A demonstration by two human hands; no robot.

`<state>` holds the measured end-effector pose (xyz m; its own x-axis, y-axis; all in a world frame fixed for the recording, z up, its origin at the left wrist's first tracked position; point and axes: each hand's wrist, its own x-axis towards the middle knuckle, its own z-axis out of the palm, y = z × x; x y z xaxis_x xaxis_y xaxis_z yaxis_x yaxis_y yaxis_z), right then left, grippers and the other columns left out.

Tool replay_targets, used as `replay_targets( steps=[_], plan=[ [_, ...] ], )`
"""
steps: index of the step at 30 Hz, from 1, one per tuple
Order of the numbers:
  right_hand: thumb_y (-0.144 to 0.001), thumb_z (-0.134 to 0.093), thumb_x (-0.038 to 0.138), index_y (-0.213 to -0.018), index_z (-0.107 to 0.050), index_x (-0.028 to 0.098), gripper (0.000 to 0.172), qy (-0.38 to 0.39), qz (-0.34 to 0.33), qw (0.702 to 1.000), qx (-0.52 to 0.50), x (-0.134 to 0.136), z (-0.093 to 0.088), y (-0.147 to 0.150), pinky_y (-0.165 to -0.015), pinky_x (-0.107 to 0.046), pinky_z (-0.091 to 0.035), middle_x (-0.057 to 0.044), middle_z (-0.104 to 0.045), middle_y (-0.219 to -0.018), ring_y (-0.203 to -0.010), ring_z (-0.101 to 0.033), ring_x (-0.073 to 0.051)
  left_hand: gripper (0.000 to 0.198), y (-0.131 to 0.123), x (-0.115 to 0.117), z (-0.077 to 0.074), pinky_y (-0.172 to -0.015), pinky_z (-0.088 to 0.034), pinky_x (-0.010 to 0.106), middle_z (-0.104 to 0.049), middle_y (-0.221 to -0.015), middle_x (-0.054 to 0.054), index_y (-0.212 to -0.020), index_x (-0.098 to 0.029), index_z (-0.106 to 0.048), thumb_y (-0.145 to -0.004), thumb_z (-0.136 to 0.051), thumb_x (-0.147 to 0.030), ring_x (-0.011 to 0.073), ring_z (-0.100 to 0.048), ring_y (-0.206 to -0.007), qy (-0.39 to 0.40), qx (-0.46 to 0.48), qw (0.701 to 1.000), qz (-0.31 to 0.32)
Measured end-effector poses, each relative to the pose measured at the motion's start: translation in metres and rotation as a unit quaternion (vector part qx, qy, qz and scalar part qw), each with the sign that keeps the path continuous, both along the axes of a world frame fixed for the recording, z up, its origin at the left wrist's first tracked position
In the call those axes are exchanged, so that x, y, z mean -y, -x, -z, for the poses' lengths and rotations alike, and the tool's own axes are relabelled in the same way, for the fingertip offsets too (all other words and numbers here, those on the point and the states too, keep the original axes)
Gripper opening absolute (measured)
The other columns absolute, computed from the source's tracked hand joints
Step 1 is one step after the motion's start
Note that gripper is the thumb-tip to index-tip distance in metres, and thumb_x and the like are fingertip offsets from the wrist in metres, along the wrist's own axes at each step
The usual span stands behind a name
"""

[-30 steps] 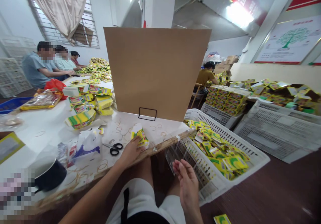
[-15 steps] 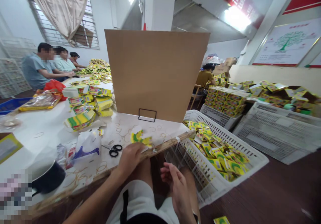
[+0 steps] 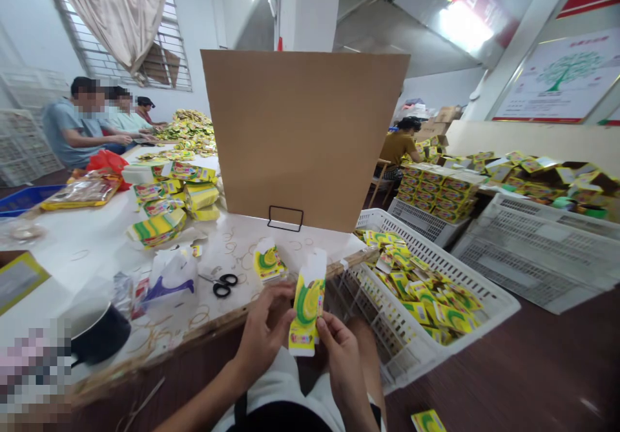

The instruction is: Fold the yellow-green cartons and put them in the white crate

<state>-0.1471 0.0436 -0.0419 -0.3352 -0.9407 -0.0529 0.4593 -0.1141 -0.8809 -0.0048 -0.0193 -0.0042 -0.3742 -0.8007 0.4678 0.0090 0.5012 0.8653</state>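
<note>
In front of my lap, a yellow and green flattened carton (image 3: 308, 299) with a white end flap is held upright between both hands. My left hand (image 3: 263, 329) is closed at its left edge, the thumb against the card and the other fingers curled partly behind. On the lower right edge, my right hand (image 3: 343, 349) pinches it between thumb and fingers. A small stack of similar flat cartons (image 3: 269, 263) lies on the white table (image 3: 203, 245) just beyond my left hand. Black-handled scissors (image 3: 223, 285) rest left of the stack.
A white plastic crate (image 3: 489, 309) full of flat cartons stands at my right. A large cardboard sheet (image 3: 310, 141) rises upright behind the stack. Bundled cartons (image 3: 157, 226), a dark mug (image 3: 99, 335) and loose rubber bands lie leftward. One carton (image 3: 428, 421) is on the floor. Several people sit farther off.
My left hand has come back from the stack at the table edge with a flat carton. The right hand has risen from above my lap and taken hold of the carton's right side.
</note>
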Motion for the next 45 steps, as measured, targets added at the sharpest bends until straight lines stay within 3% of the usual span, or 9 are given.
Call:
replay_targets(
  steps=[3,8,10,13,26,36,41,45],
  plan=[
    [-0.07,-0.073,0.041,-0.086,-0.066,0.018,0.029,-0.005,-0.021,0.999,0.025,0.001,0.001,-0.006,-0.047,-0.025,-0.045,-0.002,-0.07,-0.071,-0.057,-0.063,-0.017,0.031,0.002,0.006,0.001,-0.091,-0.047,0.04,-0.067,-0.109,0.012,-0.106,-0.015,-0.061,-0.083,-0.059,-0.035,0.0265,-0.062,-0.101,-0.169,-0.052,0.981,0.076],
    [-0.064,-0.079,0.038,-0.089,-0.06,0.02,0.036,-0.002,-0.029,0.998,0.059,0.003,0.006,-0.006,-0.041,-0.02,-0.04,0.002,-0.067,-0.062,-0.046,-0.057,-0.011,0.04,0.004,0.006,0.002,-0.09,-0.047,0.039,-0.069,-0.109,0.013,-0.108,-0.014,-0.065,-0.078,-0.065,-0.04,0.0284,-0.063,-0.101,-0.389,-0.133,0.89,0.196],
    [-0.063,-0.081,0.036,-0.086,-0.058,0.02,0.036,0.004,-0.037,0.997,0.064,0.004,0.008,-0.006,-0.04,-0.017,-0.037,0.003,-0.066,-0.059,-0.042,-0.052,-0.008,0.04,0.004,0.003,-0.001,-0.09,-0.046,0.038,-0.069,-0.111,0.014,-0.108,-0.013,-0.066,-0.079,-0.065,-0.04,0.0282,-0.063,-0.102,-0.431,-0.164,0.857,0.232],
    [-0.064,-0.081,0.036,-0.083,-0.057,0.019,0.035,0.006,-0.044,0.997,0.064,0.004,0.01,-0.005,-0.04,-0.016,-0.034,0.002,-0.066,-0.061,-0.042,-0.049,-0.006,0.04,0.004,0.0,-0.005,-0.091,-0.046,0.038,-0.068,-0.112,0.015,-0.109,-0.012,-0.066,-0.077,-0.067,-0.036,0.0279,-0.063,-0.102,-0.444,-0.185,0.833,0.272],
    [-0.068,-0.077,0.034,-0.082,-0.066,0.019,0.024,0.005,-0.028,0.999,0.042,0.004,0.011,-0.001,-0.046,-0.019,-0.04,0.002,-0.065,-0.065,-0.05,-0.053,-0.009,0.047,0.007,-0.001,-0.009,-0.076,-0.049,0.029,-0.072,-0.102,0.014,-0.106,-0.012,-0.068,-0.065,-0.079,-0.031,0.027,-0.066,-0.093,-0.401,-0.19,0.854,0.272],
    [-0.071,-0.074,0.04,-0.077,-0.069,0.018,0.023,0.016,-0.034,0.999,-0.002,0.003,0.007,-0.006,-0.067,-0.026,-0.048,-0.001,-0.068,-0.072,-0.069,-0.06,-0.015,0.034,0.008,0.002,0.007,-0.063,-0.048,0.025,-0.073,-0.075,0.009,-0.09,-0.012,-0.072,-0.066,-0.077,-0.035,0.0196,-0.067,-0.07,-0.378,-0.162,0.894,0.179],
    [-0.07,-0.073,0.039,-0.074,-0.066,0.017,0.024,0.009,-0.035,0.999,-0.039,0.002,0.011,-0.008,-0.062,-0.028,-0.048,-0.001,-0.065,-0.067,-0.063,-0.058,-0.016,0.033,0.011,0.002,0.011,-0.062,-0.049,0.026,-0.071,-0.066,0.005,-0.08,-0.013,-0.071,-0.064,-0.076,-0.041,0.0193,-0.065,-0.066,-0.364,-0.164,0.905,0.144],
    [-0.073,-0.071,0.038,-0.07,-0.063,0.017,0.023,0.009,-0.005,0.998,-0.062,0.0,0.013,-0.007,-0.059,-0.025,-0.046,0.0,-0.061,-0.064,-0.061,-0.055,-0.014,0.035,0.014,0.001,0.011,-0.067,-0.05,0.03,-0.072,-0.072,0.006,-0.089,-0.013,-0.069,-0.067,-0.075,-0.04,0.0214,-0.066,-0.07,-0.36,-0.156,0.908,0.144]
  ],
)
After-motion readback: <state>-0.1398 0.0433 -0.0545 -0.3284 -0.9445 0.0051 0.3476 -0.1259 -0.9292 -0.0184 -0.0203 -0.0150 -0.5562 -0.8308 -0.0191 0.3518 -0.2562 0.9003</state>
